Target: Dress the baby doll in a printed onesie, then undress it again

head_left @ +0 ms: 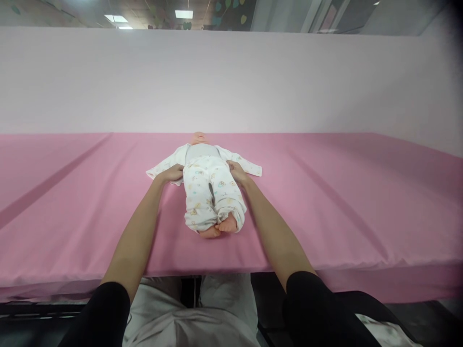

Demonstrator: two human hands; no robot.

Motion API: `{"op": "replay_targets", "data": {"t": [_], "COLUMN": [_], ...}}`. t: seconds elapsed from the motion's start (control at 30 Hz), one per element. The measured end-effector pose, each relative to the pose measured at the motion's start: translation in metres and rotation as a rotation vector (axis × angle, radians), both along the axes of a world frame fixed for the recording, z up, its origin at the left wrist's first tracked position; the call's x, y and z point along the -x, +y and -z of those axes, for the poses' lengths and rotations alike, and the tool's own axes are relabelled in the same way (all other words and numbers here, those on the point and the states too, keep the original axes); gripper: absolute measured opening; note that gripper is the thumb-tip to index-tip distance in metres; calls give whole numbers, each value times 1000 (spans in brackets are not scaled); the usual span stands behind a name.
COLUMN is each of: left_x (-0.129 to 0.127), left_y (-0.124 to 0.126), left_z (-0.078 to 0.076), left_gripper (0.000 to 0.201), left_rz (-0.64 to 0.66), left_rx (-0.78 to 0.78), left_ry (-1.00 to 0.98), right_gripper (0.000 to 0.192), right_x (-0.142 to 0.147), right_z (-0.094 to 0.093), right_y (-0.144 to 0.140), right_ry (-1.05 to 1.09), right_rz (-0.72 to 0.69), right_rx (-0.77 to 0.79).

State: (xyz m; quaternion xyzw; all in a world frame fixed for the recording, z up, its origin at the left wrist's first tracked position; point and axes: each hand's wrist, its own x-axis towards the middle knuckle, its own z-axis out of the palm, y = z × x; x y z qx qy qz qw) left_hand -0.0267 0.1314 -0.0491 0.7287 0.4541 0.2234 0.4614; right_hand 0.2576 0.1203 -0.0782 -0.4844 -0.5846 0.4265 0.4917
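Observation:
A baby doll point(200, 139) lies on its back on the pink sheet, its head at the far end and its bare feet point(227, 223) towards me. It has on white printed trousers point(202, 185) with the legs bunched near the ankles. A white printed jacket point(238, 160) is spread out under it, sleeves to both sides, and its belly shows pale grey. At the left edge of the waistband is my left hand point(172, 173), closed, its fingertips hidden against the cloth. My right hand point(237, 172) grips the waistband's right side with curled fingers.
The pink sheet point(325, 207) covers a wide table, with long creases on both sides. Its front edge lies close to my lap. A white wall panel point(231, 82) rises behind the table. Part of a dark chair point(365, 301) shows at lower right.

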Motion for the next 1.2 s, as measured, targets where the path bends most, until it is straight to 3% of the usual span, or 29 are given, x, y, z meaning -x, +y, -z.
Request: {"op": "replay_targets", "data": {"t": [0.17, 0.3, 0.47, 0.63, 0.87, 1.0, 1.2], "left_x": [1, 3, -1, -4, 1, 2, 2], "left_y": [4, 7, 2, -6, -7, -3, -9], "left_z": [3, 7, 8, 7, 14, 17, 12], "left_gripper": [11, 17, 4, 24, 36, 35, 32], "left_rz": [-16, -36, -139, -69, 0, 69, -48], "left_rx": [-44, 32, 108, 201, 186, 196, 166], "left_ry": [-2, -62, -310, -520, -471, -423, -485], "right_gripper": [32, 32, 29, 24, 31, 28, 28], "right_x": [1, 5, 9, 4, -6, -10, -5], "right_z": [6, 0, -13, -19, -3, -4, -14], "right_y": [6, 3, -8, -10, -2, -4, -8], "right_ry": [-6, 125, 269, 359, 353, 335, 325], "right_rz": [45, -64, -184, -285, -408, -408, -466], "right_rx": [-86, -61, 16, 45, 73, 97, 102]}}
